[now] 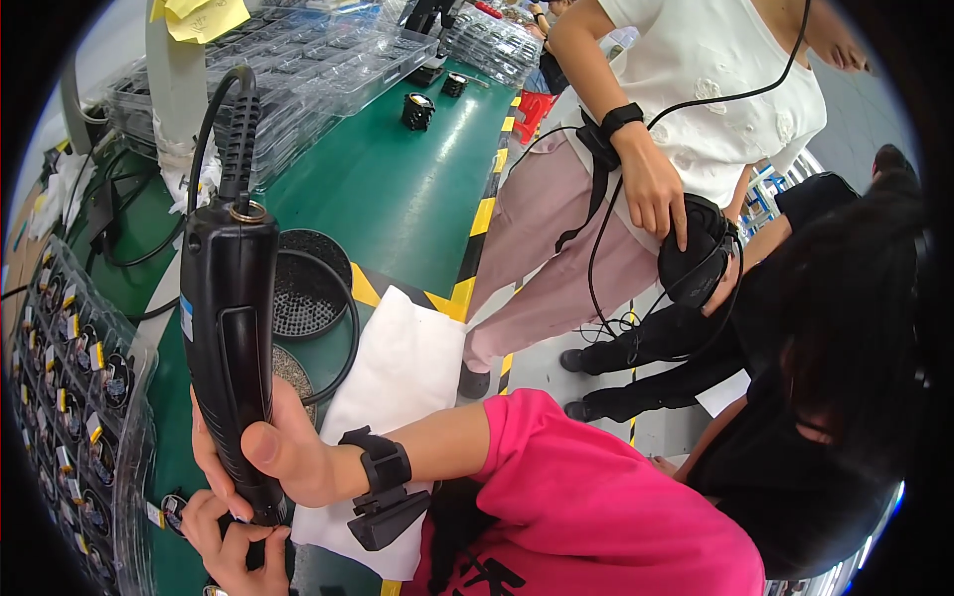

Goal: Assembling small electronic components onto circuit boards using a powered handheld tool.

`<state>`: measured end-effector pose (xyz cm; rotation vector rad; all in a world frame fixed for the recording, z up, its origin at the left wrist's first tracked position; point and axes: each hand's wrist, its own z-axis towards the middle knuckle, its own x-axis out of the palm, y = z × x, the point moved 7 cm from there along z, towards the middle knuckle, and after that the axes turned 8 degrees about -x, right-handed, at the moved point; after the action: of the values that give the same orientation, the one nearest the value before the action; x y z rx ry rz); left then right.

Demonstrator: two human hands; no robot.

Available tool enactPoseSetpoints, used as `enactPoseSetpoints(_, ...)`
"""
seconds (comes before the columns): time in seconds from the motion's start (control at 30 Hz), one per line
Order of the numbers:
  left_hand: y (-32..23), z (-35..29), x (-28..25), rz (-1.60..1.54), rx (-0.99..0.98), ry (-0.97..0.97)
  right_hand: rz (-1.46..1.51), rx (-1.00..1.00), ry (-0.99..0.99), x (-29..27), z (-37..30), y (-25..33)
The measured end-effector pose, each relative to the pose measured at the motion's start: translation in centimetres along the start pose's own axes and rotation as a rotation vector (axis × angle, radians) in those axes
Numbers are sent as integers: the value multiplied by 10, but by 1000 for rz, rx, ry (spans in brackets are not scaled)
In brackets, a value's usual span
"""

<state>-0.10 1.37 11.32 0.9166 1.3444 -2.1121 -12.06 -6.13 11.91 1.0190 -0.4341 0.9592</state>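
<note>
My right hand point(293, 452) is wrapped around a black electric screwdriver point(231, 318), which stands nearly upright with its cord leaving the top. The thumb lies across the front of its lower body. Close under the driver's lower end, my left hand point(234, 546) has its fingers curled and pinched together; what they hold is hidden. Beside the left fingers is a small round part point(173, 514) with a white-and-yellow tag. A black strap with a small device point(388, 492) circles my right wrist.
At left stands a clear tray point(139, 437) of tagged round parts. A black mesh dish point(308, 288), a dish of small screws point(291, 372) and a white cloth point(397, 348) lie nearby. Stacked clear trays point(298, 89) fill the back. Two people stand right; one holds a black headset point(693, 253).
</note>
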Motion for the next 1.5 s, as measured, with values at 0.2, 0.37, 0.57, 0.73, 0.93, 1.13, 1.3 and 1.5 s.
enactPoseSetpoints(0.2,3,1,-4,33,-19,-31,7,14,-2,0,-1,-7)
enactPoseSetpoints(0.37,24,-9,2,-74,-329,-71,-92,90,-58,0,0,-6)
enactPoseSetpoints(0.57,22,-2,5,-78,-170,-47,-245,-123,87,-2,11,21)
enactPoseSetpoints(0.73,18,2,4,-132,-130,-19,-231,-163,169,0,16,21)
enactPoseSetpoints(0.93,18,2,4,-156,-91,-16,-284,-172,378,2,19,16)
enactPoseSetpoints(1.13,17,1,3,-152,-88,-20,-262,-220,420,8,18,12)
enactPoseSetpoints(1.3,16,1,2,-165,-77,-24,-310,-127,474,17,19,7)
enactPoseSetpoints(1.5,15,2,-1,-175,-63,-42,-444,132,276,22,16,-2)
